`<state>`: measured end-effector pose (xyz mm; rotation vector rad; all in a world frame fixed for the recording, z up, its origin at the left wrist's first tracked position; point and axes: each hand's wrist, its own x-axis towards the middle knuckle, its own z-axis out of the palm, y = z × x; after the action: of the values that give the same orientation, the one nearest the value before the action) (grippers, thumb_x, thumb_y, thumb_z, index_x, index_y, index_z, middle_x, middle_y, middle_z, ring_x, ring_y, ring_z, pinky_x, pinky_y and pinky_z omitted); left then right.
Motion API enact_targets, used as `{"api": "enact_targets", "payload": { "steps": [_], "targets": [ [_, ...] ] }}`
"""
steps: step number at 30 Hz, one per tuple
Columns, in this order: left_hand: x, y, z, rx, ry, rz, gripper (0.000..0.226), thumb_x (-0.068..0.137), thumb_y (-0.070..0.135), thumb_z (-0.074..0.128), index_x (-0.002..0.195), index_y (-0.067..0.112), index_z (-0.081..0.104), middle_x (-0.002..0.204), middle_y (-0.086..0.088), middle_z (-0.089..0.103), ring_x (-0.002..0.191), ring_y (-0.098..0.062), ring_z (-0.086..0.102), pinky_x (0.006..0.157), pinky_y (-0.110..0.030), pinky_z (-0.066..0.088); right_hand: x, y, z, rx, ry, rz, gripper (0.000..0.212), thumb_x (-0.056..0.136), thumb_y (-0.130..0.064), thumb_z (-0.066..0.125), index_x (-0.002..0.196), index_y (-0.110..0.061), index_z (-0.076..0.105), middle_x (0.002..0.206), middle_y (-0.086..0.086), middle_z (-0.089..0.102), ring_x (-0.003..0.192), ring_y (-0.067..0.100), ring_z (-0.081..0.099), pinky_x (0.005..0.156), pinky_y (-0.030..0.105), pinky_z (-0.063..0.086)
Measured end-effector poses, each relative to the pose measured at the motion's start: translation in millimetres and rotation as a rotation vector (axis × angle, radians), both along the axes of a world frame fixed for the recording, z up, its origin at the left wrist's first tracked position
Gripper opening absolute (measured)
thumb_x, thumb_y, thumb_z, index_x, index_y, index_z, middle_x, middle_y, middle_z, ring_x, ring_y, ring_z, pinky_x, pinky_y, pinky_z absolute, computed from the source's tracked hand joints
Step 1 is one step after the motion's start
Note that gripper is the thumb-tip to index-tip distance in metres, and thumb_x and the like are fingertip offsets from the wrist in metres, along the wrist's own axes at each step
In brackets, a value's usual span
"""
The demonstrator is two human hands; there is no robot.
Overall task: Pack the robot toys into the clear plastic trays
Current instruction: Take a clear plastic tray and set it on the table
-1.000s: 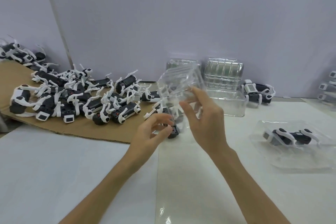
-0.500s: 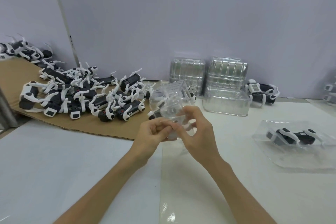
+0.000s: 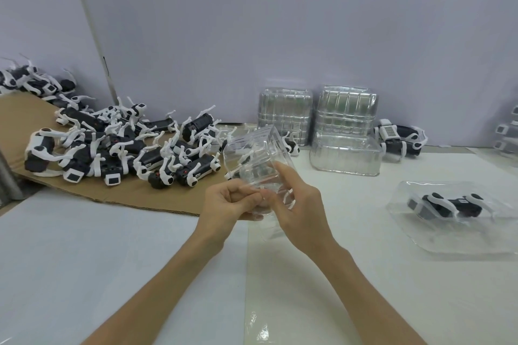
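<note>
Both hands hold one clear plastic tray [image 3: 256, 154] above the middle of the table, tilted up away from me. My left hand [image 3: 228, 204] pinches its near edge with curled fingers. My right hand [image 3: 298, 204] grips the same edge from the right, forefinger stretched along the plastic. A heap of black-and-white robot toys [image 3: 117, 148] lies on brown cardboard [image 3: 22, 120] at the left. At the right, one robot toy [image 3: 445, 204] sits inside a clear tray [image 3: 454, 235] lying flat on the table.
Stacks of clear trays [image 3: 346, 109] stand against the back wall, with one tray [image 3: 346, 159] lying in front of them. Another robot toy [image 3: 398, 140] rests beside the stacks. More toys [image 3: 506, 131] show at the right edge. A clear plastic sheet [image 3: 280, 302] covers the near table.
The tray came down from a raised position toward the table. My left hand let go of a toy and joined my right hand on the tray's near edge.
</note>
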<state>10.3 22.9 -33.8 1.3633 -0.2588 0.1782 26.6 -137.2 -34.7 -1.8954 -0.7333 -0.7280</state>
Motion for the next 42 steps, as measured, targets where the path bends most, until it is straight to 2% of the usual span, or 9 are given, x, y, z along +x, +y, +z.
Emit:
{"api": "enact_targets", "payload": {
  "steps": [4,9,13,17,23,33,36,39,42],
  "targets": [
    [-3,0,2,0.024,-0.008,-0.002,0.019,0.08,0.019,0.08,0.081,0.006,0.066,0.085,-0.021,0.074,0.079,-0.032,0.074,0.062,-0.031,0.058,0,2,-2,0.04,0.021,0.003,0.044,0.091,-0.024,0.069,0.133,-0.027,0.056,0.105,-0.025,0.062,0.078,0.012,0.059,0.069,0.013,0.048],
    [-7,-6,2,0.036,-0.01,-0.191,0.018,0.096,0.017,0.061,0.108,0.021,0.074,0.107,-0.012,0.075,0.101,-0.03,0.072,0.076,-0.028,0.058,0,-3,3,0.153,0.052,-0.022,0.04,0.084,-0.018,0.079,0.118,-0.022,0.059,0.102,-0.01,0.059,0.075,0.014,0.063,0.067,0.028,0.056],
    [-6,-6,2,-0.005,0.007,-0.117,0.028,0.098,0.004,0.056,0.095,0.02,0.079,0.1,-0.014,0.076,0.095,-0.026,0.074,0.078,-0.027,0.058,-3,-3,7,0.195,0.123,0.009,0.036,0.082,-0.019,0.081,0.106,-0.029,0.057,0.096,-0.007,0.062,0.074,0.016,0.068,0.068,0.03,0.057],
    [-4,-5,1,-0.063,-0.017,-0.06,0.017,0.086,0.013,0.064,0.088,0.018,0.08,0.095,-0.014,0.077,0.09,-0.026,0.074,0.08,-0.028,0.058,-5,1,6,0.176,0.165,0.005,0.022,0.084,-0.028,0.079,0.092,-0.031,0.059,0.084,-0.012,0.065,0.07,0.014,0.066,0.065,0.022,0.052],
    [-3,-2,0,-0.077,-0.006,-0.032,0.014,0.077,0.013,0.069,0.082,0.019,0.081,0.087,-0.013,0.077,0.08,-0.024,0.075,0.07,-0.028,0.059,-7,-1,8,0.134,0.239,0.052,0.014,0.083,-0.024,0.08,0.09,-0.018,0.07,0.078,-0.006,0.07,0.067,0.017,0.069,0.067,0.041,0.057],
    [-1,-1,1,-0.077,0.017,0.043,0.01,0.068,0.015,0.076,0.076,0.016,0.081,0.082,-0.016,0.076,0.073,-0.027,0.075,0.062,-0.03,0.06,-7,-1,8,0.126,0.228,0.06,0.03,0.071,-0.021,0.09,0.087,-0.018,0.065,0.073,-0.014,0.067,0.061,0.008,0.064,0.06,0.015,0.049],
    [0,0,4,-0.043,0.042,0.089,0.014,0.061,0.023,0.083,0.068,0.012,0.078,0.074,-0.018,0.074,0.065,-0.026,0.074,0.057,-0.027,0.058,-7,1,9,0.122,0.243,0.059,0.033,0.071,-0.019,0.09,0.087,-0.017,0.061,0.072,-0.008,0.065,0.062,0.007,0.063,0.06,0.018,0.05],
    [2,0,4,-0.007,0.085,0.189,0.04,0.051,0.035,0.087,0.054,0.01,0.056,0.059,-0.013,0.068,0.051,-0.025,0.069,0.048,-0.027,0.055,-7,-1,12,0.163,0.268,0.064,0.026,0.075,-0.018,0.087,0.087,-0.022,0.065,0.074,-0.004,0.066,0.063,0.009,0.064,0.061,0.018,0.05],
    [3,-2,2,-0.017,0.041,0.132,0.03,0.063,0.036,0.082,0.059,0.015,0.062,0.062,-0.013,0.068,0.056,-0.025,0.069,0.053,-0.028,0.056,-7,-4,16,0.193,0.285,0.057,0.023,0.078,-0.02,0.085,0.093,-0.024,0.069,0.075,-0.004,0.068,0.066,0.014,0.068,0.063,0.026,0.055]
  ]
}}
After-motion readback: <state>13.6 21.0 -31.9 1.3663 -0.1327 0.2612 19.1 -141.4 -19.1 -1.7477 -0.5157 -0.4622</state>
